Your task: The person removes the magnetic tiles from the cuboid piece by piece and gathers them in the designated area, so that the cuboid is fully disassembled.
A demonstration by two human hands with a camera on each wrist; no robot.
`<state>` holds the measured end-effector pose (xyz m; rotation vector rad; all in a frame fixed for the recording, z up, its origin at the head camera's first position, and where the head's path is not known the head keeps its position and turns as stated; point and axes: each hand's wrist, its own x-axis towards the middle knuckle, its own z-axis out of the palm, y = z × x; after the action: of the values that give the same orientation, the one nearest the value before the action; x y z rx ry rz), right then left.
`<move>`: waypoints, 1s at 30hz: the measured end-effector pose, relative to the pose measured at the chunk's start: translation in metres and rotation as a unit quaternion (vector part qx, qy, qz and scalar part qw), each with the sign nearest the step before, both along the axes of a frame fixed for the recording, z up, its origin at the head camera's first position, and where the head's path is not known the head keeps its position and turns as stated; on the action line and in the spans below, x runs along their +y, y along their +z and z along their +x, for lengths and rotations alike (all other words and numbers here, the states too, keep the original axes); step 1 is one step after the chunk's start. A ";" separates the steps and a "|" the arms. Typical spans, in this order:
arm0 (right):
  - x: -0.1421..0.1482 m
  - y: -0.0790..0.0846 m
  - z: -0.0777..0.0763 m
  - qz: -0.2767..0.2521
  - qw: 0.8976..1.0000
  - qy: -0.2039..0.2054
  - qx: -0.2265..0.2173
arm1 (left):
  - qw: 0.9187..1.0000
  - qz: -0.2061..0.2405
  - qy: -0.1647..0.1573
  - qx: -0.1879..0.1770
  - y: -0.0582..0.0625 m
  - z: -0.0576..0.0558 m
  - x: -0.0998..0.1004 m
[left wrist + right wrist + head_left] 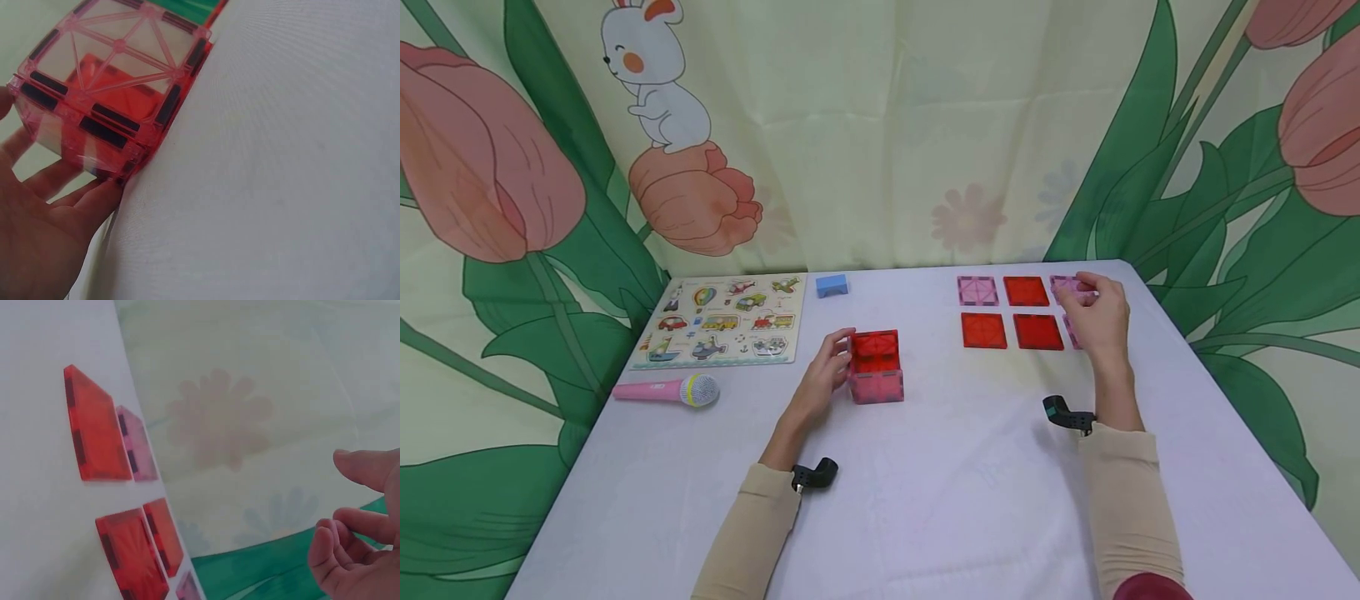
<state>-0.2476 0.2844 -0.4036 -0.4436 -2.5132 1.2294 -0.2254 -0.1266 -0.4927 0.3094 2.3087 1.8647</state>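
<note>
A small box of clear red and pink magnetic tiles (876, 367) stands mid-table. My left hand (822, 379) rests along its left side, with spread fingers touching the wall. Through the pink pane (119, 47) in the left wrist view, a red tile shows inside. My right hand (1097, 317) is at the back right, its fingertips over a pink tile (1064, 285) and partly covering another pink tile below. In the right wrist view, its thumb (362, 469) stands apart from the curved fingers, with nothing between them.
Left of the right hand lie red tiles (1027, 292) and a pink tile (977, 291) in two rows. A vehicle puzzle board (715, 321), a pink toy microphone (658, 390) and a blue block (831, 286) lie to the left. A printed curtain (865, 142) hangs behind the table.
</note>
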 end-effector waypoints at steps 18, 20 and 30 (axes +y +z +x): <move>-0.056 0.000 0.002 0.034 0.984 0.153 0.086 | 0.999 0.010 0.027 -0.014 0.001 0.000 0.002; -0.061 -0.002 0.002 0.037 0.982 0.166 0.085 | 0.999 0.007 0.029 -0.014 0.000 0.000 0.003; -0.090 -0.006 0.004 0.043 0.968 0.233 0.082 | 0.999 0.014 0.026 -0.018 -0.002 -0.003 0.001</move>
<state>-0.2431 0.1945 -0.4097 0.2808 -2.5908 1.2390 -0.2284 -0.1258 -0.4943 0.2211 2.2906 1.9112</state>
